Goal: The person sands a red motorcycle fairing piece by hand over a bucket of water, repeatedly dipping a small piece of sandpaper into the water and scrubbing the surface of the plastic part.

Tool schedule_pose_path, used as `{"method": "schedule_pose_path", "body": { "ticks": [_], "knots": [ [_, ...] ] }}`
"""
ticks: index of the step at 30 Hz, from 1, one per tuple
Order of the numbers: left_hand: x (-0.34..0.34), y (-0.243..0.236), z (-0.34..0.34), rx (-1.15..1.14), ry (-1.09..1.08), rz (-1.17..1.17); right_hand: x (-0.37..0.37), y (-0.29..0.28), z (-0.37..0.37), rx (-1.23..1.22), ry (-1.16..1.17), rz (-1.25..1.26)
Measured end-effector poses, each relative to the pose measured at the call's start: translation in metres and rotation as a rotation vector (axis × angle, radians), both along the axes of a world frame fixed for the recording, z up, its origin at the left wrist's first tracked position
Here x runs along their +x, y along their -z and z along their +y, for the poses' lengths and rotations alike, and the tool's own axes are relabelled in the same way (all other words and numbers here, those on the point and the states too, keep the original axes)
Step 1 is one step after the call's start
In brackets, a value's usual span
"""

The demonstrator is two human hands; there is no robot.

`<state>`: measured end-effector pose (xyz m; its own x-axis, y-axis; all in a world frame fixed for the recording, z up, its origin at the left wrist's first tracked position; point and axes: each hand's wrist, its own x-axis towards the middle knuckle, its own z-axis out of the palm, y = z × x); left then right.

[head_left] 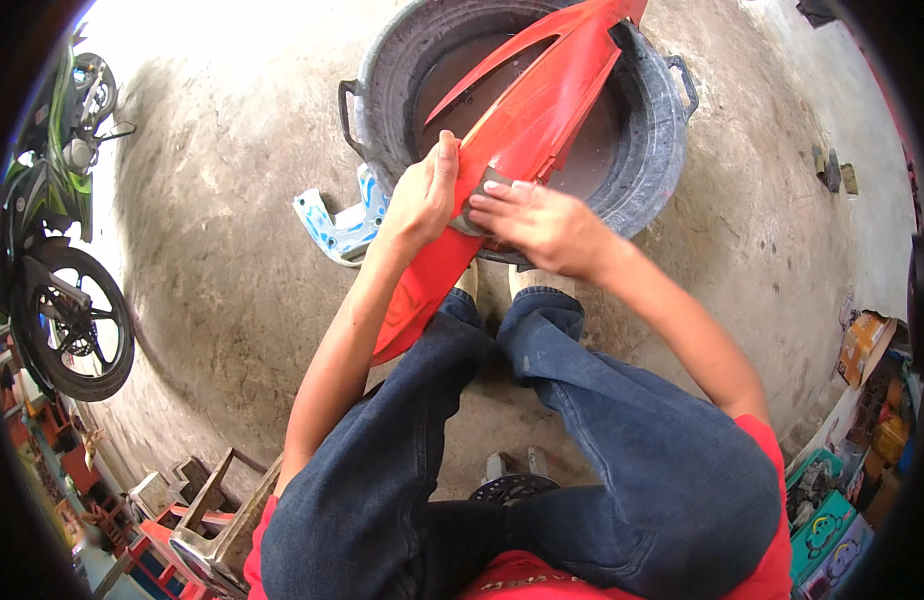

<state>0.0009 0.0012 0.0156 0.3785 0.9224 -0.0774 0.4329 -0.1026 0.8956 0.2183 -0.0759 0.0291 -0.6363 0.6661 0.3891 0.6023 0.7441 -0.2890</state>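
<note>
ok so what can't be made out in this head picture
All in the head view:
Long red plastic panel: upper tip, cut off by the top edge.
Round black plastic tub: far rim, cut off by that edge.
Small grey pad: partly hidden by the right hand.

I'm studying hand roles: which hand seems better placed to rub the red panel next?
Probably the right hand: it lies over the grey pad on the red panel, while the left hand is at the panel's left edge.
</note>
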Motion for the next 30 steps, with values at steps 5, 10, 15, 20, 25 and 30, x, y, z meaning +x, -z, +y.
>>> {"method": "schedule_pose_path", "body": {
  "ticks": [5, 10, 15, 20, 25, 30],
  "knots": [
    [0.008, -0.011, 0.002, -0.031, 0.036, -0.010, 0.072, 0.011, 0.070, -0.047, 0.699, 0.275],
    [-0.002, -0.005, 0.002, -0.071, 0.063, -0.002, 0.002, 0.008, 0.013, 0.105, 0.274, 0.016],
    [0.004, -0.007, 0.002, -0.019, 0.038, -0.024, 0.034, 0.004, 0.048, 0.190, 0.192, -0.050],
    [0.008, -0.010, 0.003, -0.029, 0.062, 0.000, 0.053, 0.016, 0.086, 0.126, 0.717, 0.117],
    [-0.004, 0.002, 0.001, -0.036, 0.010, -0.016, -0.020, 0.004, 0.021, 0.063, -0.046, 0.060],
    [0.009, -0.011, 0.001, -0.033, 0.070, 0.010, 0.056, 0.006, 0.085, 0.142, 0.480, 0.081]
  ]
}}
